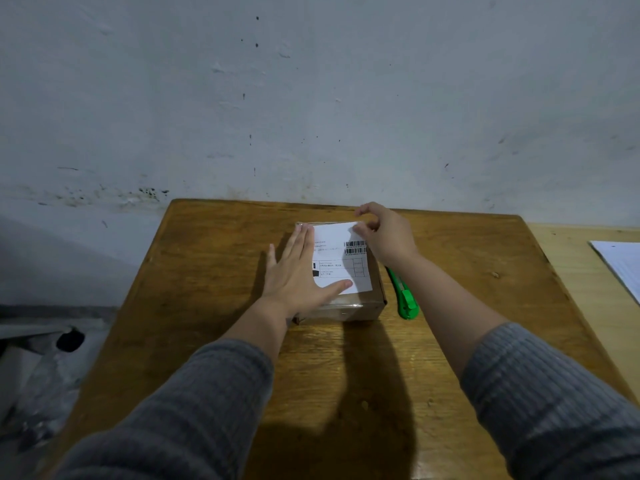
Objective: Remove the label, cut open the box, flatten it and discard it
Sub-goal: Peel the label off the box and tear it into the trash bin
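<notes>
White label (341,263) (black barcodes) — brown box (356,308) — green cutter (405,299).

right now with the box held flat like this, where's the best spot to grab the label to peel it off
Probably the far right corner of the label, coming from the far right side. The right hand is already there with its fingers curled at that corner. The left hand lies flat over the label's left side, holding the box down, so peeling toward the near left looks sensible.
</notes>
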